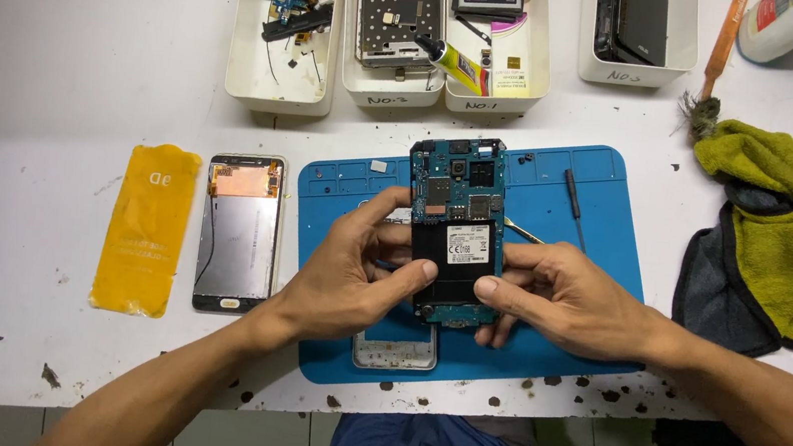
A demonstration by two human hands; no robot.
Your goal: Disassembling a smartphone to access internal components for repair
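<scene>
Gripping the opened phone point(456, 230) from both sides, the left hand point(350, 273) and right hand point(564, 299) hold it above the blue mat point(598, 228), long axis pointing away from the body, thumbs pressing its lower half equally close.

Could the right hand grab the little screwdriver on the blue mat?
Probably yes. The screwdriver lies uncovered on the blue mat, just beyond the right hand, with nothing between them. But that hand is holding the opened phone together with the left hand.
</scene>
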